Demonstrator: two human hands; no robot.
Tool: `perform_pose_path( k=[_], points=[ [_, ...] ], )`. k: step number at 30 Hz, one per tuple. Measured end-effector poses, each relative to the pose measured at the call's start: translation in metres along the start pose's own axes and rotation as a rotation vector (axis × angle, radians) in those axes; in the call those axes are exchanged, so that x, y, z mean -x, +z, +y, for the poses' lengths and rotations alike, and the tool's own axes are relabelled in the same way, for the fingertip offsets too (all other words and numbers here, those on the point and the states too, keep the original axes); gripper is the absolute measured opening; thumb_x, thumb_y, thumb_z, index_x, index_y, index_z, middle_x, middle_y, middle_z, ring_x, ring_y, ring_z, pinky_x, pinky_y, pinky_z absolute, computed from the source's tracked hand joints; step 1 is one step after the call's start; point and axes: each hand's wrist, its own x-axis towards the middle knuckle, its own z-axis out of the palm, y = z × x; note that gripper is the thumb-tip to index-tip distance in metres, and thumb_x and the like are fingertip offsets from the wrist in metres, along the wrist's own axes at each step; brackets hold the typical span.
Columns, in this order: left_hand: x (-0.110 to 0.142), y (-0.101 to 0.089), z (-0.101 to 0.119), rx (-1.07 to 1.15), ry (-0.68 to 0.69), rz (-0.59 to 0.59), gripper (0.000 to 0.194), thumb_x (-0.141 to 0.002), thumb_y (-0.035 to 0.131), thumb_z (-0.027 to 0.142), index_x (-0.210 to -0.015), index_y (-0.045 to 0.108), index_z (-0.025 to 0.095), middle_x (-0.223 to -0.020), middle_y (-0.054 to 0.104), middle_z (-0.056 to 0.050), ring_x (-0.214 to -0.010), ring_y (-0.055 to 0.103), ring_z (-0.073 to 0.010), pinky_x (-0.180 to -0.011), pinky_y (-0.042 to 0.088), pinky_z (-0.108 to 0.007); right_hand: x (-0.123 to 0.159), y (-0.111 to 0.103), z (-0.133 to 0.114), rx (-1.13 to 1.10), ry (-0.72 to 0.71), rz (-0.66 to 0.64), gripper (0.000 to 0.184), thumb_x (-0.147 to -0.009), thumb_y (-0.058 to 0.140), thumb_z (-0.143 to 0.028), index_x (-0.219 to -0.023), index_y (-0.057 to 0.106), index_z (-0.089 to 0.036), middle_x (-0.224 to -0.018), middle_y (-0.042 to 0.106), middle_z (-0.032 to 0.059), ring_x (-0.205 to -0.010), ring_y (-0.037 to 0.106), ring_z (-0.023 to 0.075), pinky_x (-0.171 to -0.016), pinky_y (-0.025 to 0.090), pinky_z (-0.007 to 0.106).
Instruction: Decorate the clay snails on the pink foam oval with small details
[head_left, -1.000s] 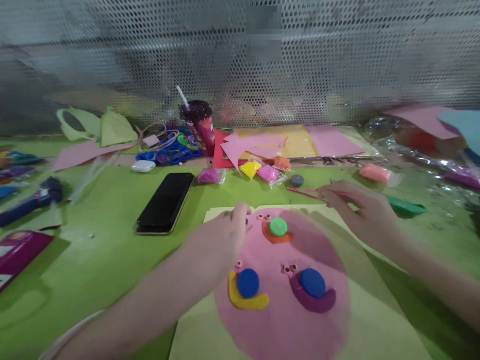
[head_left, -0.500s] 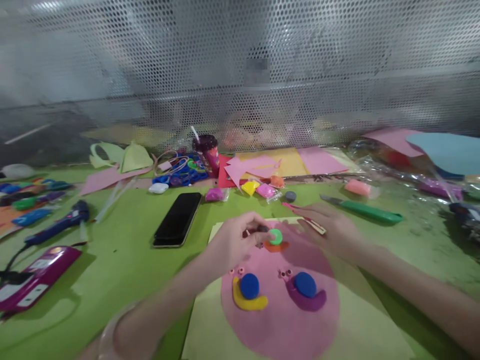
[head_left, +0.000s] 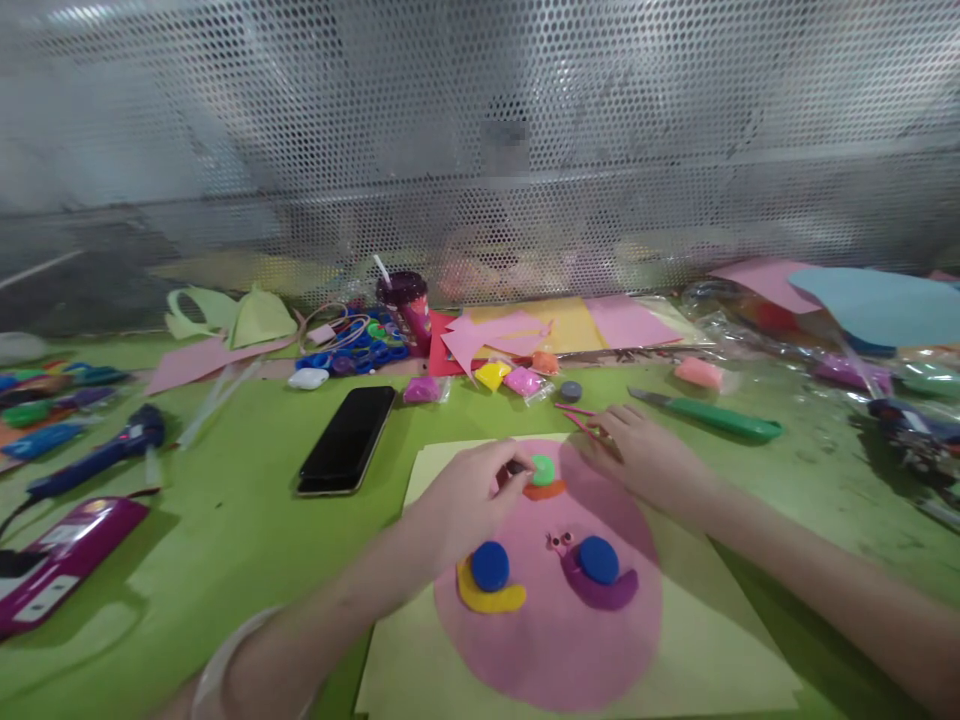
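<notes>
My left hand (head_left: 484, 490) is pinched beside a small clay snail with a green disc shell (head_left: 543, 470) and an orange body (head_left: 544, 490); whatever lies between its fingertips is hidden. The fingers of my right hand (head_left: 634, 445) are closed over one end of a thin pink V-shaped tool (head_left: 576, 410), partly covered. Lower on the pink paper circle (head_left: 551, 650) lie a yellow clay snail body (head_left: 491, 599) with a blue disc (head_left: 490, 567) and a purple one (head_left: 607, 592) with a blue disc (head_left: 598, 560) and small eyes.
A black phone (head_left: 349, 440) lies left of the pale yellow sheet (head_left: 720, 640). Beyond my right hand is a green cutter knife (head_left: 720, 418), blade out. Clay packets (head_left: 491, 376) and a lidded cup (head_left: 405, 305) stand behind; a glue gun (head_left: 105, 450) lies far left.
The view has shifted slightly, so things sit further left. My left hand has come lower over the yellow snail's eyes, now hidden. My right fingers have drawn in over the pink tool's pale end.
</notes>
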Motion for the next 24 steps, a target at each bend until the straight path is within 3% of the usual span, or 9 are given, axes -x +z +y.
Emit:
perform_pose_path(
  k=[4, 8, 16, 24],
  points=[
    [0.004, -0.001, 0.001, -0.085, 0.11, -0.12, 0.027, -0.087, 0.034, 0.015, -0.095, 0.059, 0.022, -0.1, 0.056, -0.001, -0.088, 0.054, -0.0147, -0.077, 0.043, -0.027, -0.003, 0.002, 0.0, -0.062, 0.045, -0.036, 0.021, -0.085, 0.042, -0.011, -0.094, 0.061, -0.014, -0.085, 0.06, 0.0103, -0.08, 0.053, 0.0209, -0.072, 0.041, 0.032],
    [0.006, -0.004, 0.005, -0.171, 0.131, -0.243, 0.028, -0.086, 0.035, 0.016, -0.097, 0.06, 0.023, -0.101, 0.052, -0.002, -0.079, 0.054, -0.0139, -0.072, 0.044, -0.027, -0.003, 0.0, -0.001, -0.07, 0.062, -0.07, 0.018, -0.085, 0.045, -0.013, -0.093, 0.061, -0.014, -0.084, 0.059, 0.0094, -0.08, 0.052, 0.0208, -0.073, 0.041, 0.032],
    [0.003, 0.008, -0.004, -0.26, 0.21, -0.2, 0.024, -0.083, 0.04, 0.016, -0.093, 0.062, 0.02, -0.094, 0.052, -0.004, -0.074, 0.051, -0.0141, -0.072, 0.044, -0.028, -0.003, 0.0, -0.004, -0.067, 0.161, -0.092, 0.015, -0.082, 0.047, -0.01, -0.085, 0.061, -0.013, -0.084, 0.059, 0.0085, -0.079, 0.052, 0.0183, -0.07, 0.04, 0.028],
    [0.006, 0.008, 0.0, -0.254, 0.201, -0.174, 0.032, -0.084, 0.035, 0.014, -0.105, 0.058, 0.022, -0.092, 0.053, -0.003, -0.07, 0.05, -0.0136, -0.068, 0.043, -0.027, 0.0, -0.004, -0.003, -0.017, 0.093, -0.123, 0.016, -0.081, 0.045, -0.008, -0.078, 0.06, -0.014, -0.084, 0.06, 0.0094, -0.081, 0.051, 0.0206, -0.073, 0.039, 0.032]
  ],
)
